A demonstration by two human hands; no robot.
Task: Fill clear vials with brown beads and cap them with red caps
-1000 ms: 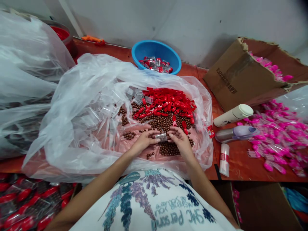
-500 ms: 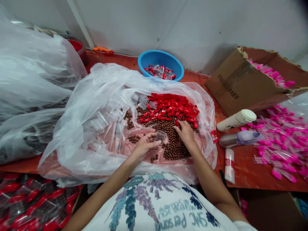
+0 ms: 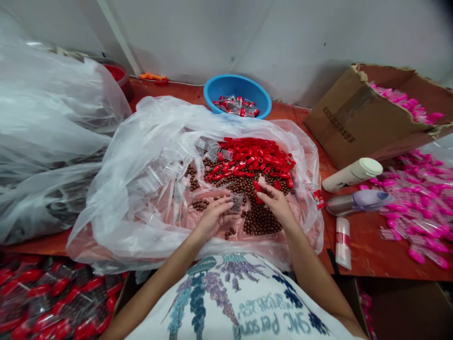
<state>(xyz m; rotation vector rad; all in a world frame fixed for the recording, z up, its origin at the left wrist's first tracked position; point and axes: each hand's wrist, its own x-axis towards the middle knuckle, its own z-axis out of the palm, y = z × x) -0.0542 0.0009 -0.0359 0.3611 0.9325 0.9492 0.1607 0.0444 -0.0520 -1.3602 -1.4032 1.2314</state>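
My left hand (image 3: 212, 216) holds a small clear plastic tube (image 3: 236, 201) with brown balls in it, over a heap of brown balls (image 3: 254, 215). My right hand (image 3: 278, 200) pinches a red cap (image 3: 256, 188) just right of the tube. Both hands rest inside a big clear plastic bag (image 3: 141, 156) spread on the red table. A pile of red caps (image 3: 256, 158) lies beyond the balls, and empty clear tubes (image 3: 159, 177) lie to the left inside the bag.
A blue bowl (image 3: 215, 89) with filled tubes stands at the back. A cardboard box (image 3: 348, 120) with pink items, a white bottle (image 3: 352, 174), a purple-capped bottle (image 3: 359, 200) and loose pink pieces (image 3: 417, 208) lie right. More plastic bags (image 3: 46, 123) lie left.
My right hand left the tube, reached up to the red caps and came back holding one cap. My left hand kept the tube in place.
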